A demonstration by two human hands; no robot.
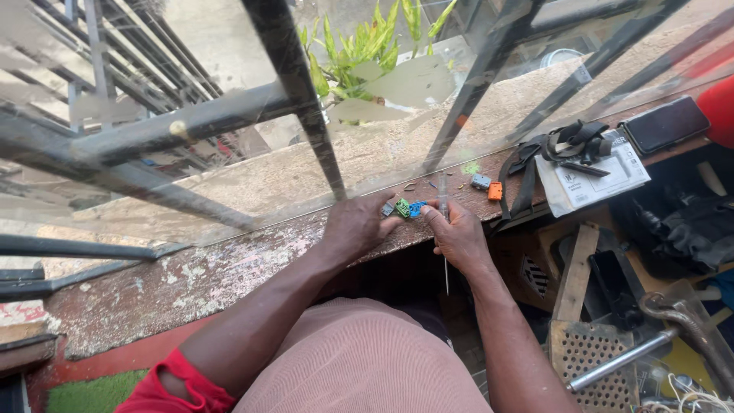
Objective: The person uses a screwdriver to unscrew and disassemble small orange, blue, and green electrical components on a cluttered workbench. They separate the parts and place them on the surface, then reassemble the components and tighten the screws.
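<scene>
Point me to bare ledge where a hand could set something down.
The free patch is the worn ledge to the left of the left hand, as far as its peeling end. To the right it is crowded: green and blue connector blocks at the fingertips, the right hand with a thin tool, grey and orange connectors, then black straps over a booklet.

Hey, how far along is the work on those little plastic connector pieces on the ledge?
Nothing looks finished. In hand: the left hand steadies the green and blue pieces while the right hand holds a thin tool at them. Left: a grey piece and an orange piece lie apart, untouched.
</scene>
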